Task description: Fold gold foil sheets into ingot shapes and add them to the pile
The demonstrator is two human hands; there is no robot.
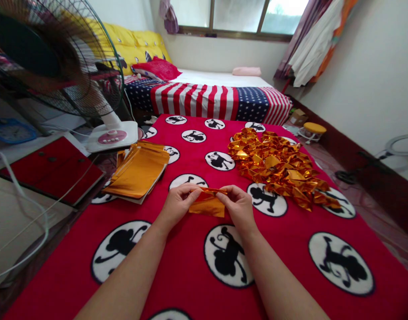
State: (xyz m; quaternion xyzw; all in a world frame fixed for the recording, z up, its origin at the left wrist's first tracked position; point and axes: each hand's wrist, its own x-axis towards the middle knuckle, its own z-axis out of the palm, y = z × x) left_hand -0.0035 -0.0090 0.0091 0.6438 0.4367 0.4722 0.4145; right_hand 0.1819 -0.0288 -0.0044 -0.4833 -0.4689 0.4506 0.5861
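Observation:
Between my two hands is a sheet of gold foil paper (208, 208), its far edge folded over into a narrow band and its near part hanging flat. My left hand (179, 201) pinches the left end of the fold between thumb and fingers. At the right end, my right hand (237, 204) grips the fold the same way. A stack of flat gold foil sheets (139, 171) lies to the left of my hands. Off to the right is a large heap of folded gold foil pieces (273, 162).
A red blanket with monkey prints (277, 262) covers the surface under my hands. A standing fan (112, 133) is at the left, near a red panel (57, 166). Behind is a bed with a striped, starred cover (204, 100). A yellow stool (314, 128) stands at the right.

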